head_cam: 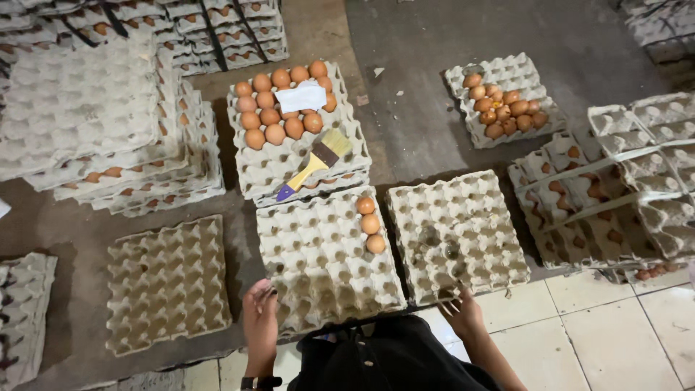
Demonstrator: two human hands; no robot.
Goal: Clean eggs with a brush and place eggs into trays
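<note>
My left hand [260, 322] rests on the near left corner of a grey egg tray [311, 268] that holds three brown eggs [370, 224] along its right edge. My right hand [462, 313] touches the near edge of an empty, stained egg tray [470, 210] to the right. Both hands have loosely spread fingers and hold nothing. Beyond the middle tray stands a stack of trays [289, 170] with several brown eggs, a white slip of paper [301, 96] and a yellow-handled brush [315, 163] on top.
An empty tray [166, 282] lies at the left. Tall stacks of trays [87, 116] stand at the far left. A tray with several eggs [507, 101], some broken, sits at the far right, next to strapped tray bundles [622, 188]. White floor tiles [601, 340] lie near me.
</note>
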